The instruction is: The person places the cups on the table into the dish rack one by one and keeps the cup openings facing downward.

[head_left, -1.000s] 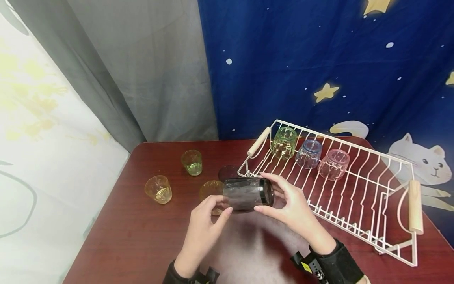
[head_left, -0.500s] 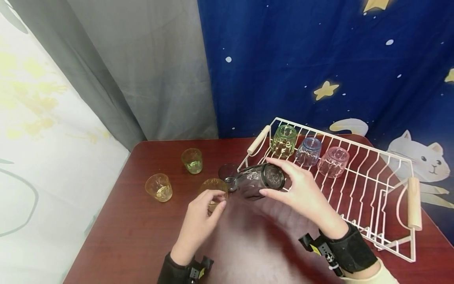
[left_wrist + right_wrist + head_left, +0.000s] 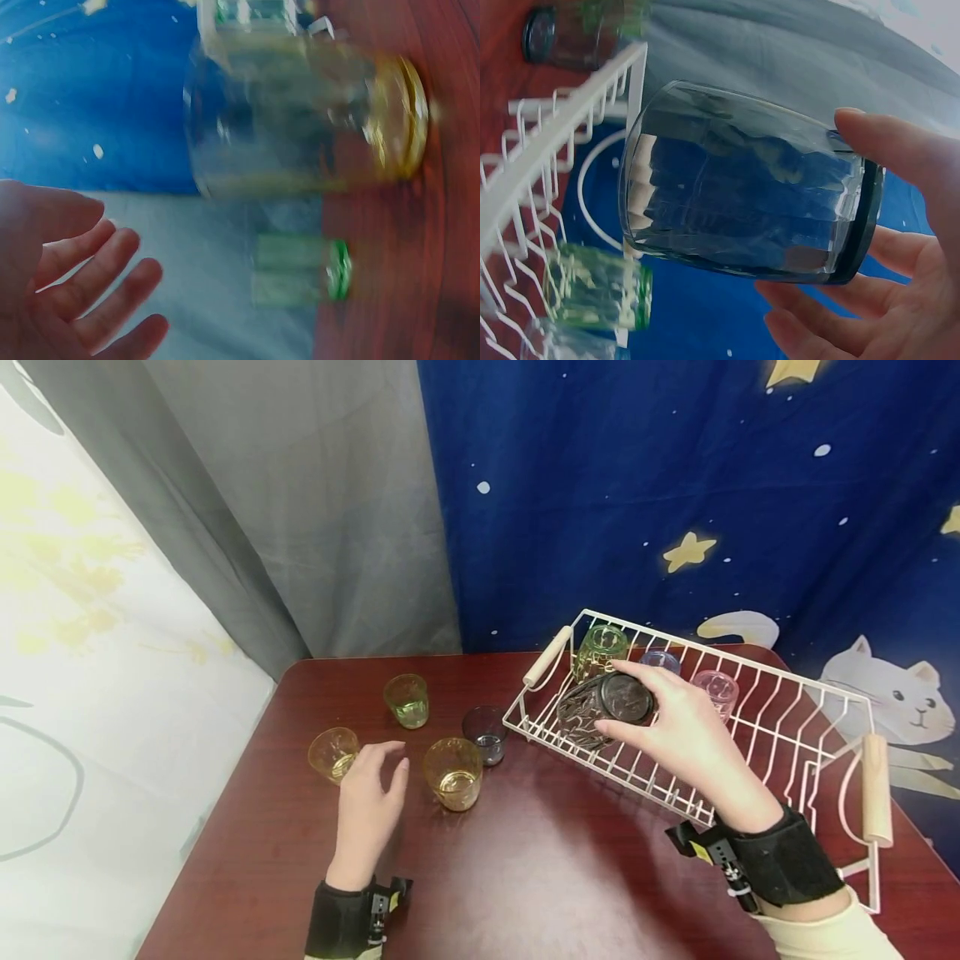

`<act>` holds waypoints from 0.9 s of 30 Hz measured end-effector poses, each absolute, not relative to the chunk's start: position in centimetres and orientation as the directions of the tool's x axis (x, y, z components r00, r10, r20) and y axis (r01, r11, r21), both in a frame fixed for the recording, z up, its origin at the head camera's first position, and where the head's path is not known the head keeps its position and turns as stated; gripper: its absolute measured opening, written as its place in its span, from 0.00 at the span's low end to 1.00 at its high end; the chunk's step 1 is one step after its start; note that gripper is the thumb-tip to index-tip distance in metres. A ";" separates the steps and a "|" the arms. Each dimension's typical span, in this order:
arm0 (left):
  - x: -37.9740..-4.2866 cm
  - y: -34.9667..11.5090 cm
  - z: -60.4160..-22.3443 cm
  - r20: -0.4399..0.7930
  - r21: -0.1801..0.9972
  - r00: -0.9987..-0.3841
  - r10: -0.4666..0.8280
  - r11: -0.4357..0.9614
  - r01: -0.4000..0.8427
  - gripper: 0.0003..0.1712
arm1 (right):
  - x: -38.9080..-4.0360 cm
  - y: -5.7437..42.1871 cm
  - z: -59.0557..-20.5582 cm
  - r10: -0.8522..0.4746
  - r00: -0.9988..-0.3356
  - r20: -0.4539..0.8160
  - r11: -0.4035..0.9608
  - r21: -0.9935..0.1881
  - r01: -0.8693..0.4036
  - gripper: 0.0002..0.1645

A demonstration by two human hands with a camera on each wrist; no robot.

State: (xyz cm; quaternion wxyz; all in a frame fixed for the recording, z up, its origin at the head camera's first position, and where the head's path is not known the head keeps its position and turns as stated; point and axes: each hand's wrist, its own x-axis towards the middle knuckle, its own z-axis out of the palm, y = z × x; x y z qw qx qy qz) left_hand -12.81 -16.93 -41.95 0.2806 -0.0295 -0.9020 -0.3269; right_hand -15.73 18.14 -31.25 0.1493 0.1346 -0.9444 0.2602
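Grip first: right hand (image 3: 678, 727) holds the dark glass (image 3: 603, 708) w/ fingers curled round its base end, glass tilted mouth-down just over the near-left corner of the white rack (image 3: 787, 752). Green glass (image 3: 597, 647) sits upside down right behind it in the rack; blue and pink ones are partly hidden behind the hand. Judgement: lower slowly, rim flat onto the wires, clear of the green glass, and let go only once it sits steady. Left hand (image 3: 369, 802) lies on the table (image 3: 540, 877) left of the rack, fingers relaxed, holding nothing, between two amber glasses (image 3: 453, 772); keep it off them, they look easy to knock.
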 end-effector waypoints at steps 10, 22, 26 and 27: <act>-13.5 -20.1 -43.8 0.570 0.510 -0.799 -0.190 0.844 0.163 0.10 | -16.6 21.2 -30.5 -0.098 -0.948 0.303 0.876 -0.426 -0.227 0.45; -14.0 -22.0 -44.6 0.584 0.480 -0.771 -0.254 0.874 0.076 0.12 | -17.2 24.9 -29.9 0.064 -0.965 0.253 0.900 -0.433 -0.054 0.50; -14.1 -22.3 -44.5 0.528 0.483 -0.808 -0.261 0.875 0.033 0.16 | -17.3 26.0 -29.8 0.119 -0.960 0.252 0.894 -0.448 -0.007 0.50; -14.1 -22.4 -44.4 0.512 0.482 -0.819 -0.260 0.876 0.024 0.16 | -17.3 26.3 -29.8 0.134 -0.958 0.253 0.890 -0.455 0.004 0.50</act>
